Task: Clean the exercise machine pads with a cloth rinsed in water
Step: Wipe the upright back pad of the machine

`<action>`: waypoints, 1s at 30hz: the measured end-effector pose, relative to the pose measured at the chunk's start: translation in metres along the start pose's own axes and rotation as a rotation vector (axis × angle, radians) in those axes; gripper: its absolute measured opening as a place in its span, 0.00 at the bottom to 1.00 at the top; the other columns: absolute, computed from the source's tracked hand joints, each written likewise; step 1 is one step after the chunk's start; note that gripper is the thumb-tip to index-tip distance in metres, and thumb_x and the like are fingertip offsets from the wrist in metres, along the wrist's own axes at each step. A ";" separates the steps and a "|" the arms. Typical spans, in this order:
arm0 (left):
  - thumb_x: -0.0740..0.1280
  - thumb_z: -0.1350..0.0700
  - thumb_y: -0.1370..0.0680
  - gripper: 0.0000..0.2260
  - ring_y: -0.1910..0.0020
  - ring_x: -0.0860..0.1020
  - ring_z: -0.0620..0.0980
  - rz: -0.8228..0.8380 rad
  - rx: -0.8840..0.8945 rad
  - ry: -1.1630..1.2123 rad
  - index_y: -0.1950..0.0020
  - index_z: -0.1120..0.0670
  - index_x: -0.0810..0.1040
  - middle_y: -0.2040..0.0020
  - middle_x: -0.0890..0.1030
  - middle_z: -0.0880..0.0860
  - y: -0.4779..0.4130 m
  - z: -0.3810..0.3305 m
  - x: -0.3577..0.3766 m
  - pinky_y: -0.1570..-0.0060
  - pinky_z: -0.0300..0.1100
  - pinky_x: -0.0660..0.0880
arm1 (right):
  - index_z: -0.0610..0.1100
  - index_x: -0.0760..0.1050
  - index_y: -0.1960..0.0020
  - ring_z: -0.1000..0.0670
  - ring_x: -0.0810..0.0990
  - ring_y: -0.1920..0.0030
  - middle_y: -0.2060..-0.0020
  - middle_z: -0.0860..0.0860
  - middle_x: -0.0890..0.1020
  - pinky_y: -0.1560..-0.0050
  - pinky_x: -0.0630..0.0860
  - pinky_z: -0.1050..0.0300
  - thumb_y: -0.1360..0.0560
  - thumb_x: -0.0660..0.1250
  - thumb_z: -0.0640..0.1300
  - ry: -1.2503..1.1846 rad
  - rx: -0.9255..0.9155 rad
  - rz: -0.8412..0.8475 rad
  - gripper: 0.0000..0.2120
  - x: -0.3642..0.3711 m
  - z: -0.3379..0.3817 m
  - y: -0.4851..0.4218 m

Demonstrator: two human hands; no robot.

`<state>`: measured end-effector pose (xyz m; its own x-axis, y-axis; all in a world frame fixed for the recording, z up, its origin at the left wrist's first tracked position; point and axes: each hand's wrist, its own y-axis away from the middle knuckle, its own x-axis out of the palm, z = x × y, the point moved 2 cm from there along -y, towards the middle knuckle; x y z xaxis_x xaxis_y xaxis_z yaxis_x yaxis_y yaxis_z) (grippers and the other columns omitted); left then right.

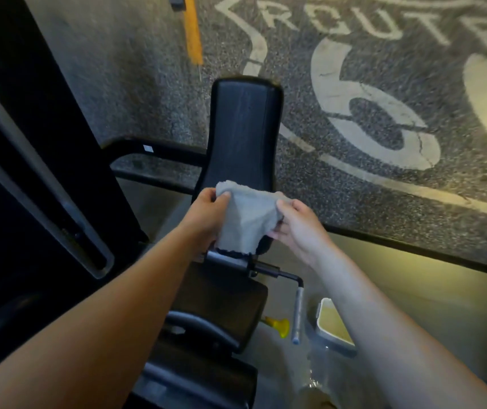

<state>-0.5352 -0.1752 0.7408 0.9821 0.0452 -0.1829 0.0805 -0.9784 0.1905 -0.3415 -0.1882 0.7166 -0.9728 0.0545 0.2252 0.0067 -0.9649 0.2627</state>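
A grey cloth point(246, 216) hangs stretched between both hands, in front of the lower end of the black back pad point(243, 128). My left hand point(206, 214) pinches its upper left corner. My right hand point(294, 224) grips its right edge with curled fingers. The pad stands upright, and faint streaks show on its surface. Below the cloth lies the black seat pad point(221, 305), partly hidden by my left forearm.
A white tub of water point(333, 323) stands on the floor at the lower right, next to the seat's metal adjustment handle point(296, 314) and a yellow knob point(280, 327). The machine's black frame point(44, 172) fills the left. A mural wall point(384, 98) rises behind.
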 end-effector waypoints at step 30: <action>0.73 0.37 0.27 0.16 0.49 0.75 0.45 -0.147 0.202 -0.642 0.69 0.45 0.81 0.54 0.78 0.45 -0.199 -0.129 0.171 0.48 0.40 0.73 | 0.43 0.72 0.60 0.50 0.70 0.59 0.62 0.51 0.71 0.54 0.66 0.53 0.20 0.69 0.49 0.816 -0.338 0.287 0.14 -0.220 0.212 -0.238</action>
<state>-0.3610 0.0534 0.7958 0.6631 0.1125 -0.7401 0.1100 -0.9926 -0.0523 -0.0805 0.0842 0.8031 -0.8068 -0.2718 -0.5245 0.3295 -0.9440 -0.0176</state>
